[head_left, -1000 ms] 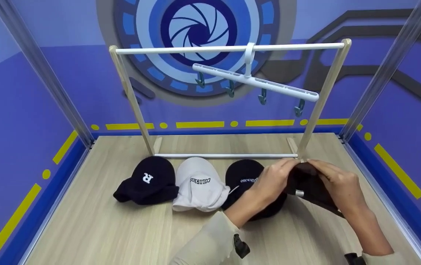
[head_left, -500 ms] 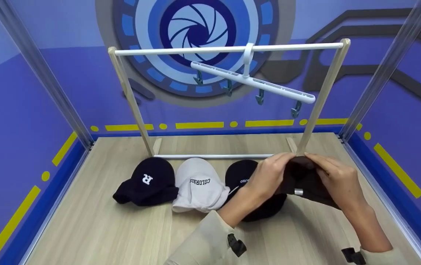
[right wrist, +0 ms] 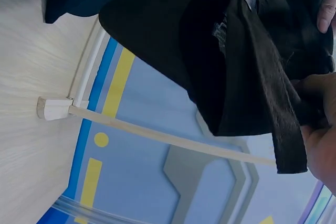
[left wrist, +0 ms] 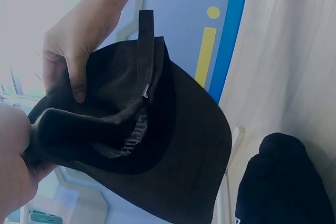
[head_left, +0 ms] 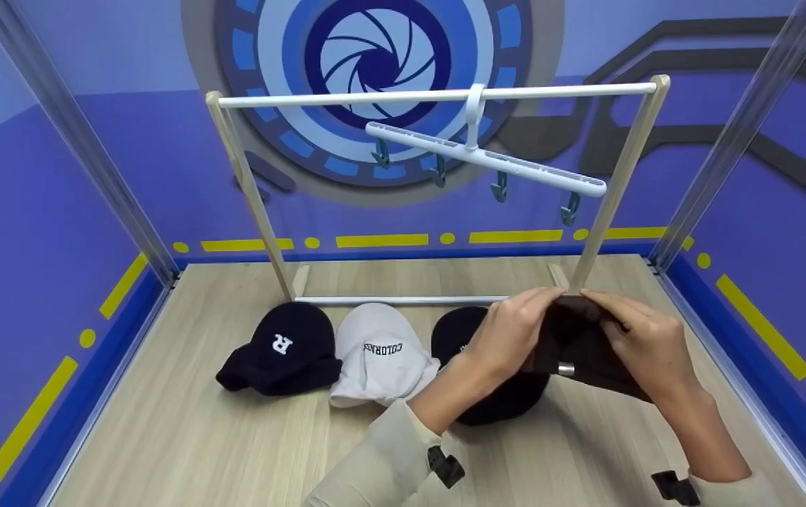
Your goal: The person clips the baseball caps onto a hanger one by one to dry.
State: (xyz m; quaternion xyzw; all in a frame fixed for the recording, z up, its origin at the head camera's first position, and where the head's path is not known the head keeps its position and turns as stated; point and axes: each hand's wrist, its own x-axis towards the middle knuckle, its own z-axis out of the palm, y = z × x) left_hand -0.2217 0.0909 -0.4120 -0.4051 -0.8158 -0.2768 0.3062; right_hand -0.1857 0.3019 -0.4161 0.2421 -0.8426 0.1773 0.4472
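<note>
- One navy cap (head_left: pixel 301 359) with a white R sits before the left post of the wooden rack (head_left: pixel 346 99); it looks like limp cloth.
- One pale cap (head_left: pixel 378 362) slumps in front of the rack's lower bar, beside the navy cap; its folds suggest a soft crown.
- One black cap (head_left: pixel 509 403) lies in front of the same bar, further right, partly hidden by the left forearm.
- One white hanger (head_left: pixel 509 164) hangs aslant from the rack's top bar; no cap hangs from its clips (head_left: pixel 499 186).
- The left hand (head_left: pixel 509 334), before the right part of the rack, is closed in a pinch on the upper edge of the dark cap.
- That dark cap (head_left: pixel 604 371) is held up before the rack's right post, hollow toward the person. It should be light, pliable and hard to break; the brim (left wrist: pixel 199 140) is likely stiffest, the metal buckle (head_left: pixel 566 368) hard. Gathered crown cloth seems the best hold, clear of the loose strap (right wrist: pixel 281 124).
- The right hand (head_left: pixel 649 345), in front and to the right of the rack's right post, pinches the cap's other side, thumb inside.
</note>
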